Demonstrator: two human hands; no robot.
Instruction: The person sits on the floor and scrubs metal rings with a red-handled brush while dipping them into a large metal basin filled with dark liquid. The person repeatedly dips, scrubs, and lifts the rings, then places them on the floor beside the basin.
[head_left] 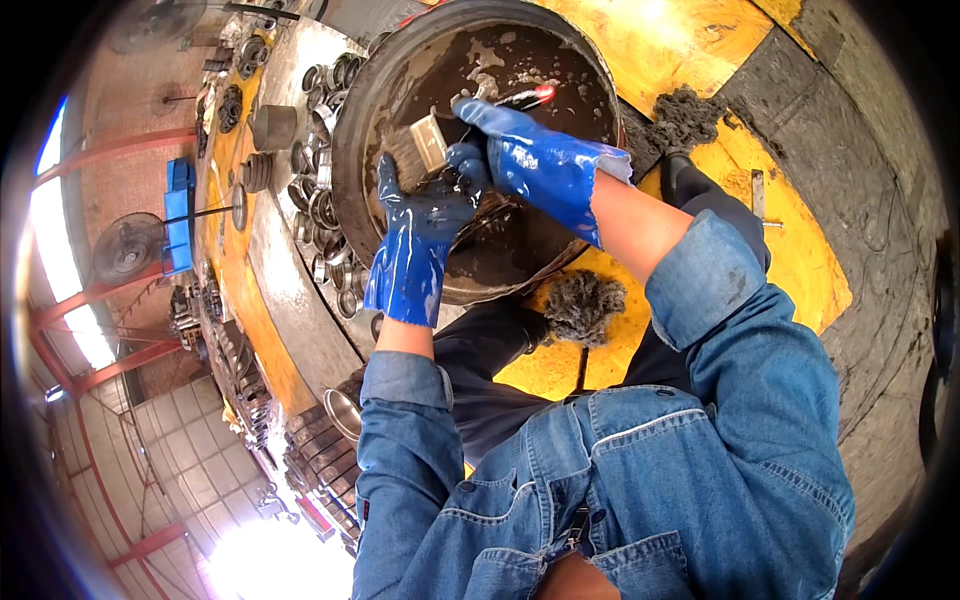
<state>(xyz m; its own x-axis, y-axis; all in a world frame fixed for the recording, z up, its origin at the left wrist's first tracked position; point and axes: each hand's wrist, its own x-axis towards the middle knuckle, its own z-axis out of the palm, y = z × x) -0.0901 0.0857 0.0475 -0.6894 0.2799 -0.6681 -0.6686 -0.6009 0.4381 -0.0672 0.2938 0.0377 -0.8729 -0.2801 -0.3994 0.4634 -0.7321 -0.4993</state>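
Observation:
My right hand (530, 155), in a wet blue rubber glove, is closed around the dark handle of a flat paintbrush (428, 145) with a pale ferrule. A red-tipped end (542, 94) shows beyond the fingers, in line with the brush. My left hand (430, 205), gloved alike, is turned palm up under the bristles with thumb and fingers apart; its fingertips are dark with liquid. Both hands are over a large round basin (350, 130) of dark, foamy liquid. Whether anything small lies in the left palm is hard to make out.
Several metal rings (325, 210) crowd the bench left of the basin. Clumps of grey fibre (585, 305) lie on the yellow boards, one near my legs and another dark clump (685, 120) at the far right. A blue bin (179, 215) and a fan (130, 247) are farther left.

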